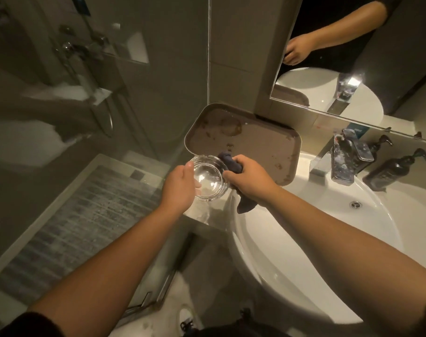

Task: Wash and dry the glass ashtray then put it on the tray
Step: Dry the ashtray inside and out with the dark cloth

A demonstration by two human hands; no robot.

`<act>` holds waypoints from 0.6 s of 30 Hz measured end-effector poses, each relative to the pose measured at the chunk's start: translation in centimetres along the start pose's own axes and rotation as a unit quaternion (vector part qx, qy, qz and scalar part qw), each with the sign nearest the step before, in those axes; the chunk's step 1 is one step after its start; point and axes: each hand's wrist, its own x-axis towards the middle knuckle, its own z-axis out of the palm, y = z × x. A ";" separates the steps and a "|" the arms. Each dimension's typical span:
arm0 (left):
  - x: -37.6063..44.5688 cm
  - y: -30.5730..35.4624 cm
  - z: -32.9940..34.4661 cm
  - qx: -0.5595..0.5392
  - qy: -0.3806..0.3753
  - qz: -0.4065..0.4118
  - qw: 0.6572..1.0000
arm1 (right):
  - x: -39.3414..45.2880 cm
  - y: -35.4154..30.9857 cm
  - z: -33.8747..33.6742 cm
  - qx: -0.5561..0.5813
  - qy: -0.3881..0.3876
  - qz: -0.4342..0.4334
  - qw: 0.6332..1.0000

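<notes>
Head view, looking down at our two bare forearms over the corner of a bathroom bench. Our left hand [180, 188] grips the round clear glass ashtray [208, 176] by its near-left rim, thumb on top, holding it in the air above the bench's left end, just in front of the tray's near-left corner. The ashtray tilts a little, its open side facing up toward us, and its notched rim shows at the far edge.

Our right hand [249, 178] is clenched around a dark blue-grey cloth [231, 164]. One bunched end of the cloth presses against the ashtray's right rim, and the other end hangs below the wrist over the edge of the basin.

Behind both hands lies the brown rounded-rectangle plastic tray [260, 139], flat on the bench against the wall, its surface marked with wet patches and spots. Right of it sits the white oval ceramic basin [316, 227], with a chrome tap [345, 161] at its back edge and two dark pump bottles [396, 169] beside the tap. A wall mirror [401, 69] above reflects an arm and the basin.
</notes>
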 end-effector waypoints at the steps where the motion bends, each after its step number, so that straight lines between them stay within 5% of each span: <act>1: 0.2 -0.6 0.0 0.005 -0.005 -0.005 1.000 | 0.5 0.2 0.6 -0.018 0.004 0.005 1.000; 9: 1.5 -6.2 0.5 0.053 -0.049 -0.064 0.995 | 4.1 2.2 5.8 -0.178 0.017 0.028 0.983; 14: 1.6 -9.1 0.4 0.275 0.003 -0.013 0.961 | 6.2 3.5 7.7 -0.215 -0.009 0.044 0.976; 18: 2.6 -10.1 1.2 0.333 -0.009 0.005 0.943 | 7.9 3.8 8.6 -0.232 -0.032 0.050 0.971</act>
